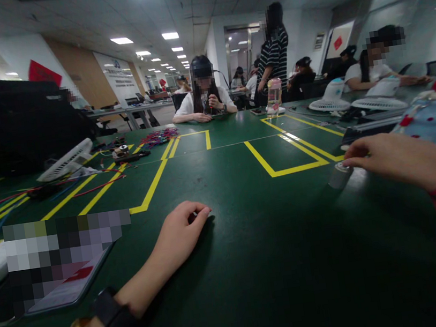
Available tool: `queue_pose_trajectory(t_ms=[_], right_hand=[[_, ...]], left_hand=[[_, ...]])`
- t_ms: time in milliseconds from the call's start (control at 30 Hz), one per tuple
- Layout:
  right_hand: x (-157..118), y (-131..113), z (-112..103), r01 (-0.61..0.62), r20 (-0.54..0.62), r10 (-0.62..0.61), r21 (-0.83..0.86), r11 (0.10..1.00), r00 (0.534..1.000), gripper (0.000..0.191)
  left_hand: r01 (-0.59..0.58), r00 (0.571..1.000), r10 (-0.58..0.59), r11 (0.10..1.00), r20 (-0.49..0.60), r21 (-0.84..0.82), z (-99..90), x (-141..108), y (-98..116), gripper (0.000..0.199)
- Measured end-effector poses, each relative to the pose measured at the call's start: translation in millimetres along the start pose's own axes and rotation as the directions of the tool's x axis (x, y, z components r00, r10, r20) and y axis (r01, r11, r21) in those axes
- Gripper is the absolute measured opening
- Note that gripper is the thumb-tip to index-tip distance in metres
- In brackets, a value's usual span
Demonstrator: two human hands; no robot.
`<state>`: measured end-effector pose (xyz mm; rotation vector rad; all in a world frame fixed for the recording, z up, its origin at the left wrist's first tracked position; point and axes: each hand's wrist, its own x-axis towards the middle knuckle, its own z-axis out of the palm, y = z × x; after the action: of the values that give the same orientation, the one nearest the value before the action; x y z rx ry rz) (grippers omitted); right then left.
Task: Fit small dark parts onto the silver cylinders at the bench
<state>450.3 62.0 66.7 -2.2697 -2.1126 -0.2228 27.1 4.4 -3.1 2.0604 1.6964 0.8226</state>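
My right hand (395,157) reaches in from the right, thumb and fingertips closed at the top of a small pale grey cylinder (340,176). The cylinder stands slightly tilted on the green table (257,266), just below a yellow tape corner; its exact kind I cannot make out. On the table's left half rests my left hand (181,231), fingers curled in and thumb against them, with nothing visible in the grip. Left of that hand lies a flat screen-like device (73,286), partly blurred out.
Yellow tape (299,167) marks outlines on the table. Fans (65,160), cables and a pile of coloured wires (159,137) sit at the left. A pink-lidded bottle (274,98) and white fans (330,99) stand at the back right. A person (204,95) sits opposite.
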Motion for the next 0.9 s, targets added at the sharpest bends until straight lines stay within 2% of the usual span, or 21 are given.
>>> queue_pose_trajectory(t_ms=[167, 300, 367, 433, 500, 600, 667, 700, 800, 833, 900], right_hand=[[2, 2, -3, 0.030, 0.053, -0.033, 0.054, 0.998, 0.998, 0.028], [4, 2, -3, 0.052, 0.095, -0.067, 0.154, 0.987, 0.993, 0.052], [2, -5, -2, 0.080, 0.099, -0.098, 0.180, 0.980, 0.990, 0.052], [-6, -22, -2, 0.139, 0.051, -0.155, 0.240, 0.961, 0.987, 0.045], [-20, -50, -2, 0.232, -0.019, -0.247, 0.420, 0.878, 0.969, 0.045], [-54, -103, 1, 0.337, -0.112, -0.389, 0.742, 0.579, 0.914, 0.044], [-77, -136, 6, 0.400, -0.187, -0.475, 0.824, 0.401, 0.860, 0.040], [-87, -150, 9, 0.441, -0.222, -0.517, 0.826, 0.350, 0.826, 0.037], [-106, -174, 19, 0.535, -0.276, -0.609, 0.792, 0.295, 0.744, 0.033], [-109, -177, 23, 0.543, -0.278, -0.619, 0.788, 0.290, 0.734, 0.033], [-111, -178, 29, 0.523, -0.262, -0.612, 0.800, 0.295, 0.746, 0.040]], left_hand=[[0.000, 1.000, 0.000, 1.000, 0.001, -0.001, 0.2, 0, 0, 0.031], [-0.009, 1.000, 0.009, 1.000, 0.004, 0.000, 0.8, 0, 0, 0.031], [-0.007, 1.000, 0.007, 1.000, 0.004, -0.003, 0.8, 0, 0, 0.031], [-0.001, 1.000, 0.001, 1.000, -0.001, -0.004, 0.6, 0, 0, 0.031], [0.000, 1.000, 0.000, 1.000, -0.004, 0.000, 0.4, 0, 1, 0.032], [-0.001, 1.000, 0.001, 1.000, -0.003, 0.002, 0.2, 0, 2, 0.032], [-0.005, 1.000, 0.005, 1.000, -0.001, 0.002, 0.7, 0, 1, 0.031], [-0.007, 1.000, 0.007, 1.000, -0.002, 0.003, 1.1, 1, 0, 0.031], [-0.014, 1.000, 0.014, 1.000, -0.005, 0.002, 2.6, 1, -4, 0.030], [-0.016, 1.000, 0.016, 1.000, -0.006, -0.001, 2.9, 2, -4, 0.030], [-0.022, 1.000, 0.022, 1.000, -0.017, -0.015, 2.5, 1, -2, 0.030]])
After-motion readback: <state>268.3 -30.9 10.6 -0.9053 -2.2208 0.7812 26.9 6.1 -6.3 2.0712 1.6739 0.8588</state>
